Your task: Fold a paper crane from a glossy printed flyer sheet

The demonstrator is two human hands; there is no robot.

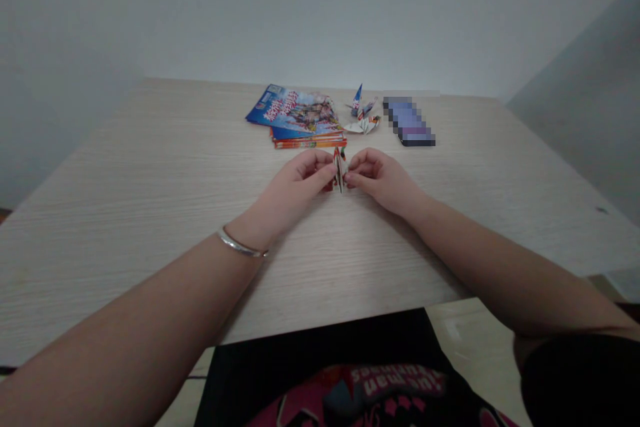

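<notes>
Between my two hands, just above the table, is a small piece of folded printed paper (341,170) with white, red and green parts. My left hand (310,173) pinches its left side between thumb and fingers. On the other side, my right hand (375,177) grips the right edge with thumb and fingertips. The paper stands on edge, its layers narrow towards me. Its far side and some of my fingertips are hidden. A silver bangle (243,245) circles my left wrist.
Beyond my hands lies a stack of colourful printed booklets (300,110). To its right are a folded paper crane (359,105) and another white folded paper figure (364,125). A blurred-out phone (409,121) lies farther right. The pale wooden table (150,167) meets a wall behind.
</notes>
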